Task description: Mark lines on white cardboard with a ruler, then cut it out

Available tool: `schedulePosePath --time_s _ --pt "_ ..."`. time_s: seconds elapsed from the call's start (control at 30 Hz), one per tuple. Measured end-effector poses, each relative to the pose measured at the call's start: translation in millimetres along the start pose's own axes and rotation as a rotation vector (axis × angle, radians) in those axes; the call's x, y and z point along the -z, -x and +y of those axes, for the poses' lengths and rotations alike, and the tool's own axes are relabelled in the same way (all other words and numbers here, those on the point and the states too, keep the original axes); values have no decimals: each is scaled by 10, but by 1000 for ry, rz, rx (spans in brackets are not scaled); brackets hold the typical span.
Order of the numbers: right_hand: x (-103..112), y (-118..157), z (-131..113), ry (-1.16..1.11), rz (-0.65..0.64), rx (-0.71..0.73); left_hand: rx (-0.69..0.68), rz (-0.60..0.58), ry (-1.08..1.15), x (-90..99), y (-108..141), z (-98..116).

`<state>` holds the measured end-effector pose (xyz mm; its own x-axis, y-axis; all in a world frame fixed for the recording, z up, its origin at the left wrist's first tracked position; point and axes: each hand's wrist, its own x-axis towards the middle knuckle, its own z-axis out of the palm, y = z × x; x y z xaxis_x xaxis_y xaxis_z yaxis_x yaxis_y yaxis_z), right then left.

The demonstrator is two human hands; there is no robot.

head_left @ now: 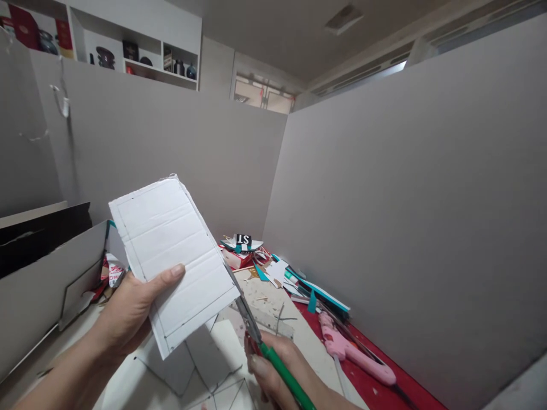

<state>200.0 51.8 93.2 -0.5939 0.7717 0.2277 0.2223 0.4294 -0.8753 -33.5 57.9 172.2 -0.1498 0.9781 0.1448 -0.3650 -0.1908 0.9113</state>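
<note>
My left hand (132,310) grips a white piece of cardboard (173,256) at its lower left edge, thumb on the front face and fingers behind. The cardboard is tilted, with crease lines across it and thin drawn lines along its borders. My right hand (277,364) is closed round green-handled scissors (282,370). Their grey blades point up and away, at the cardboard's right edge near its lower corner. Part of the blades is hidden behind the cardboard, so I cannot tell how far apart they are. White pieces with dark lines (213,353) lie below on the table.
A pink glue gun (354,356) lies on red material (376,378) at the right. Scraps and strips (273,270) are heaped at the back. White and black boards (47,285) stand at the left. Grey partition walls (405,188) enclose the table.
</note>
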Motion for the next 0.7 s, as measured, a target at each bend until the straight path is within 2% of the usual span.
schedulePosePath --time_s 0.13,0.27,0.4,0.5,0.57,0.7 --pt "38 73 -132 11 63 -12 10 10 -2 -42 52 6" --pt "83 119 -130 28 15 -26 -25 2 -8 -32 72 -22" --pt "144 56 -109 65 33 32 5 -22 8 -20 78 -75" --pt "200 -27 -155 83 -31 90 51 -60 20 -24 85 -113" --pt "221 -64 -191 92 -43 84 56 -67 17 -24 86 -132" --pt "198 -62 -228 113 21 32 74 -64 11 -15 78 -152"
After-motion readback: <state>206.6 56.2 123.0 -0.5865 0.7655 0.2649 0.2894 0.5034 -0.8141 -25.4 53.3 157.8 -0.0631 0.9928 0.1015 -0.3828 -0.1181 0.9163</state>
